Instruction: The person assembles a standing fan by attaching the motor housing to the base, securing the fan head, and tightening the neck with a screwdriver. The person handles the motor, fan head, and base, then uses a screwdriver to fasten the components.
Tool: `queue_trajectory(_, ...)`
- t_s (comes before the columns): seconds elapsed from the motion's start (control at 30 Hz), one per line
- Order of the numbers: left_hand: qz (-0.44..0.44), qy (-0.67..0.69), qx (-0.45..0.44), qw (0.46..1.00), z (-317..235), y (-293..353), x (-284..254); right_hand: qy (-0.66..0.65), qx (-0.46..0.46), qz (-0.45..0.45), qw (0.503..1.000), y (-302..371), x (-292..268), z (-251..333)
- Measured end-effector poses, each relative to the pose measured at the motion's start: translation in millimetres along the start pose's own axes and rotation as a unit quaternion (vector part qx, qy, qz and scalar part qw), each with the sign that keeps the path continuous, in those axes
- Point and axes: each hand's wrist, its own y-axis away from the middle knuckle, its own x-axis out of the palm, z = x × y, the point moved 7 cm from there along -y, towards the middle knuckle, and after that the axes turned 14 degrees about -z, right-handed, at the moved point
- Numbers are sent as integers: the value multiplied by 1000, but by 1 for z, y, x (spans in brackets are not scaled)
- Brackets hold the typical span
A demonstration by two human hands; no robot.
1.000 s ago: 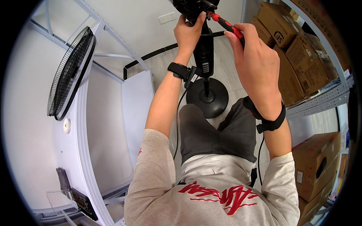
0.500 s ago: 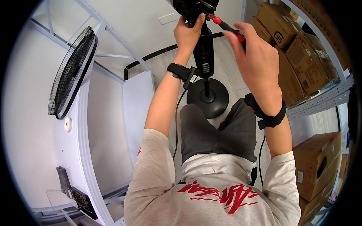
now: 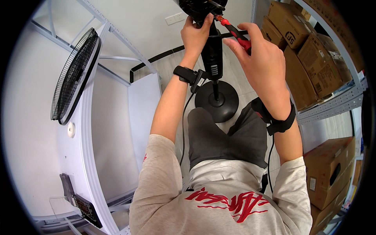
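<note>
A black stand fan (image 3: 214, 58) stands upright in front of me, its motor head at the top edge without a grille around it. My left hand (image 3: 194, 37) is closed on the lower side of the head, thumb beside the screwdriver's front end. A red and black screwdriver (image 3: 234, 31) slants from the head down into my right hand (image 3: 260, 58). Its handle lies between my thumb and index finger, which are spread apart, with the butt end against the hand. The other fingers are hidden behind. The screwdriver's tip cannot be made out.
A round black fan grille (image 3: 74, 76) leans on the white shelf unit (image 3: 88, 156) at left, with a small white round part (image 3: 71, 130) below it. Cardboard boxes (image 3: 321, 62) fill the metal rack at right, and more boxes (image 3: 329, 172) stand underneath. The fan's round base (image 3: 225, 111) is near my knees.
My right hand has shifted slightly left, and its thumb has swung out from the screwdriver's handle. More of the handle shows. The left hand keeps its place on the fan.
</note>
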Motion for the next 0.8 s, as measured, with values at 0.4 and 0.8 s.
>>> queue_trajectory(0.4,2,-4,-10,1000,-1,1,0,34,26,-8,999,-9,1,-1)
queue_trajectory(0.8,36,-29,-26,999,19,23,-12,18,36,-2,999,11,-16,-1)
